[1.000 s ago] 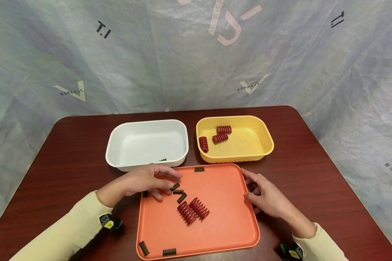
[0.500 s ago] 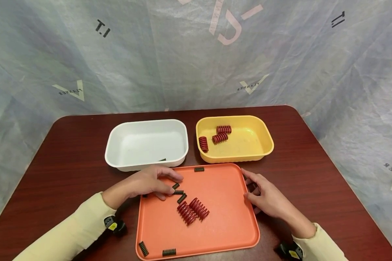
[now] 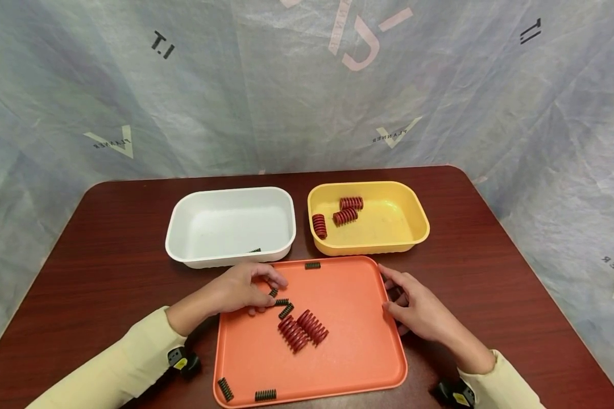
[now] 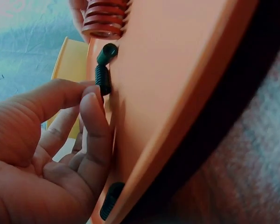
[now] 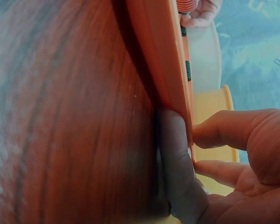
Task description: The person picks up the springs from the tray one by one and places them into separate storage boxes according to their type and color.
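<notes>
the left hand (image 3: 243, 288) has its thumb and fingertip drawn together on a small dark spring (image 3: 273, 292), mostly hidden between them, low over the orange tray (image 3: 348, 363); a tip pinch seems to suit so slight a thing with two more dark springs (image 3: 282, 302) lying just beside it. the right hand (image 3: 417, 309) is clamped on the tray's right edge, fingers above and below the rim, likely to stop it sliding. two fat red springs (image 3: 293, 334) lie side by side mid-tray. behind, a white tub (image 3: 225, 224) holds a dark spring and a yellow tub (image 3: 389, 227) three red ones, as if kept apart by colour. it all sits on a dark reddish wooden table (image 3: 123, 227), with creased grey sheeting (image 3: 194, 102), printed with letters, hung around it.
</notes>
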`<action>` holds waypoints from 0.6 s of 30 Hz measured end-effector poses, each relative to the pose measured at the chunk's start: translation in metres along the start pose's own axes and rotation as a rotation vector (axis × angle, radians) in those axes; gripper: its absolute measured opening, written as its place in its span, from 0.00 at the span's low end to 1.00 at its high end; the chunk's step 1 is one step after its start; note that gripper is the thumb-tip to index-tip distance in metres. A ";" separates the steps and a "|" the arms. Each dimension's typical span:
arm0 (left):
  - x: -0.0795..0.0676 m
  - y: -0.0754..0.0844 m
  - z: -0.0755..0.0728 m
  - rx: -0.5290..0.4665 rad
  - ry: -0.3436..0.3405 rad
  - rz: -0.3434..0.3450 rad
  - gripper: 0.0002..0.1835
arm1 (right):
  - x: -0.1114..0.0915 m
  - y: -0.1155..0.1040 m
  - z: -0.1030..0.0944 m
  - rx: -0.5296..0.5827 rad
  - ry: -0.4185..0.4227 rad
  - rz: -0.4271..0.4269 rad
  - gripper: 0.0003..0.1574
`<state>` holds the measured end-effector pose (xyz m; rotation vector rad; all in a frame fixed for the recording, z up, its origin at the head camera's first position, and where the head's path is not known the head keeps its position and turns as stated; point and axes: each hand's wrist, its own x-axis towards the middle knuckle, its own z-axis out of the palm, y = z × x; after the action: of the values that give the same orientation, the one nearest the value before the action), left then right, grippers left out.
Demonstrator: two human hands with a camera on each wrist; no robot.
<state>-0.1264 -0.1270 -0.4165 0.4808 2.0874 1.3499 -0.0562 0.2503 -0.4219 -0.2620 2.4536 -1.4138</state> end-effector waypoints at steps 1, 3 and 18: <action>0.000 0.000 0.000 0.007 0.005 0.006 0.15 | 0.000 0.000 0.000 0.000 0.001 0.000 0.46; 0.000 -0.001 0.001 0.023 0.009 0.015 0.16 | 0.000 0.000 0.000 0.001 0.001 0.000 0.46; -0.005 0.000 -0.002 -0.074 -0.049 -0.010 0.17 | 0.000 0.000 0.000 0.007 0.003 0.006 0.46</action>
<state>-0.1239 -0.1308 -0.4143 0.4664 1.9906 1.3903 -0.0561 0.2501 -0.4224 -0.2513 2.4491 -1.4218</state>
